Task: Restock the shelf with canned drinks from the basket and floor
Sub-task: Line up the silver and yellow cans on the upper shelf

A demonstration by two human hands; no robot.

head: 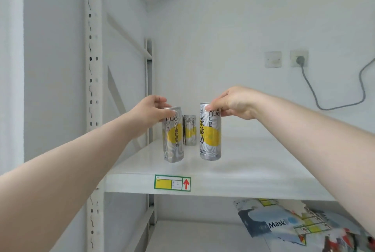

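Restocking, early stage. One back can already stands deep on the shelf. I hold two more upright near its front; I cannot tell whether they rest on it. My left hand pinches the left can at its top, and my right hand pinches the right can likewise. Basket and floor are unseen.

Single head-worn view, facing forward, close to the shelf
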